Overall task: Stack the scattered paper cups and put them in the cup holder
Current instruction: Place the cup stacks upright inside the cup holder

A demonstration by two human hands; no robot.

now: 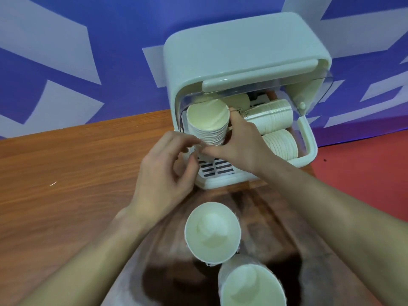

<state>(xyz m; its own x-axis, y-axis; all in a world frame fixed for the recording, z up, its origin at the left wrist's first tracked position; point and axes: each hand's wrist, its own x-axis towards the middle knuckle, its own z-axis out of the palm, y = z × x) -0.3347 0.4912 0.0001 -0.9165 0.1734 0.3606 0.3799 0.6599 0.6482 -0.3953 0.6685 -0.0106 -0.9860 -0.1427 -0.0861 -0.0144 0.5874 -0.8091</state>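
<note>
A pale green cup holder (247,47) with its clear lid raised stands at the back of the wooden table. A stack of paper cups (208,122) sits at its left front opening, mouth towards me. My right hand (240,142) grips this stack from the right, thumb under it. My left hand (167,164) pinches at the base of the same stack with its fingertips. Two more cup stacks (273,117) (281,143) lie on their sides inside, at the right. A paper cup (212,231) stands upright near me, and a second one (251,286) stands closer still.
The holder's slotted drip tray (217,168) shows below the hands. The wooden table (66,173) stretches to the left. A blue and white wall (77,51) rises behind, and a red surface (364,173) lies at the right.
</note>
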